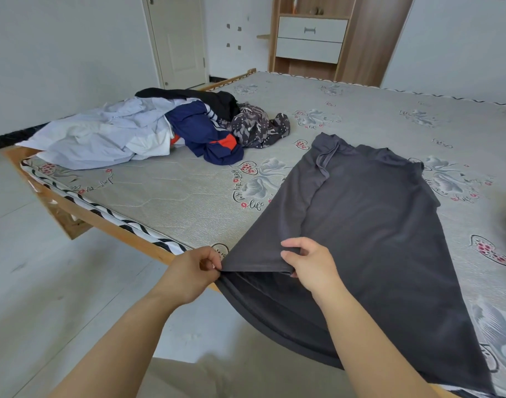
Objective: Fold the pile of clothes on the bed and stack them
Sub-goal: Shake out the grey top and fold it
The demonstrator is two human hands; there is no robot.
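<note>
**Open mattress ahead, clothes pile at far left**

The bed (pixel 360 110) has bare mattress across its far and right parts, and a clear strip along the near left edge between the pile of clothes (pixel 159 127) and the dark grey garment (pixel 375 225). The pile blocks the far left corner. The garment covers the near right part and hangs over the near edge. A wooden cabinet (pixel 312 38) stands beyond the far edge, well apart. Bare floor lies at the left.
</note>
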